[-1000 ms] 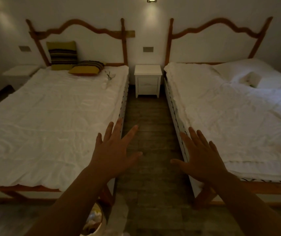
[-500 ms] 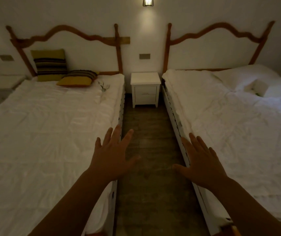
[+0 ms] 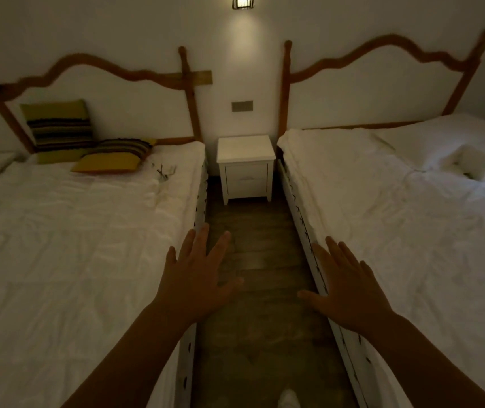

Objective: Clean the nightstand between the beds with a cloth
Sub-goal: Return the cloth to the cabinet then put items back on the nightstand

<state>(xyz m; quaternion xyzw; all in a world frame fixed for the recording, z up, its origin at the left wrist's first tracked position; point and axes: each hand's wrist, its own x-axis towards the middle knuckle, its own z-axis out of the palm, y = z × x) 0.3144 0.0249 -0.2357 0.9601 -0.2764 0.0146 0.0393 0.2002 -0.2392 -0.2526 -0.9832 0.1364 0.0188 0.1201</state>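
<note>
A small white nightstand (image 3: 245, 167) with one drawer stands against the far wall, between two white beds. Its top looks bare. My left hand (image 3: 195, 278) is stretched forward over the inner edge of the left bed, fingers spread and holding nothing. Over the inner edge of the right bed hovers my right hand (image 3: 345, 285), likewise open and empty. Both hands are well short of the nightstand. No cloth shows in view.
A narrow wooden-floor aisle (image 3: 253, 248) runs between the left bed (image 3: 73, 231) and right bed (image 3: 412, 216) up to the nightstand. Striped and yellow cushions (image 3: 111, 160) lie at the left bed's head, a white pillow (image 3: 447, 142) on the right. A white shoe tip (image 3: 288, 399) shows at the bottom.
The view has advanced into the aisle between the beds, so the nightstand looks nearer and larger. Both hands stay stretched forward and open.
</note>
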